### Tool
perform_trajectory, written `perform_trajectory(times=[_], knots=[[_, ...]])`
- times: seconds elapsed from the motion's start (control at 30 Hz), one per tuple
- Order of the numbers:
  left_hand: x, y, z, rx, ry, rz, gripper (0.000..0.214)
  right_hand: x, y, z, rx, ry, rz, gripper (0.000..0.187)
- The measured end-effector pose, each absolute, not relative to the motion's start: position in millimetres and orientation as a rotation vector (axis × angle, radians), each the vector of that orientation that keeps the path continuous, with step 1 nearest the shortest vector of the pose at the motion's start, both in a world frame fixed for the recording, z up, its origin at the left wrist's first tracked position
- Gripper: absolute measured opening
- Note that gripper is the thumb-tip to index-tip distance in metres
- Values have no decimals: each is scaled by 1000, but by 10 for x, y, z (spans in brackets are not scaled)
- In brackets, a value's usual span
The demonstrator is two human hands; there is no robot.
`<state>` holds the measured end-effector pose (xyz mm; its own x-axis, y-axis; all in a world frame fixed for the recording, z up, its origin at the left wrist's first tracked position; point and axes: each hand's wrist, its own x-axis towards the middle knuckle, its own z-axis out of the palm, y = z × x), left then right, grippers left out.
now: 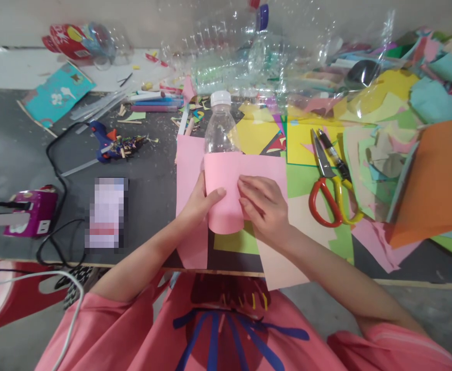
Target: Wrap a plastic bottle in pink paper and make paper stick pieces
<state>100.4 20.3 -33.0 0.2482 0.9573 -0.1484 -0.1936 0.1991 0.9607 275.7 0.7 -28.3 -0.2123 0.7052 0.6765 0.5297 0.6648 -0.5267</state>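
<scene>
At 12 o'clock, over the worktop (148, 175), the bottle (221, 131) is held between the left grip (199, 202) and right grip (266, 206), its low front covered with pink paper (223, 216), its top left bare.

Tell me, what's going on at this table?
A person has a clear, capped bottle with pink paper curved around its front. The left hand grips it through the paper; the right hand touches the paper's right side. The bottle's back is hidden. Scissors lie to the right, a glue gun to the left.
</scene>
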Motion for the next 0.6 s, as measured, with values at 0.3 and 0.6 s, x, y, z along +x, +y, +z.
perform_trajectory(times=[0.3, 0.6], knots=[[1052, 190, -280, 896, 890, 1055, 62, 2732, -61, -258, -1036, -1842, 422, 62], [1062, 181, -229, 898, 782, 965, 69, 2715, -83, -263, -1290, -1531, 906, 57]])
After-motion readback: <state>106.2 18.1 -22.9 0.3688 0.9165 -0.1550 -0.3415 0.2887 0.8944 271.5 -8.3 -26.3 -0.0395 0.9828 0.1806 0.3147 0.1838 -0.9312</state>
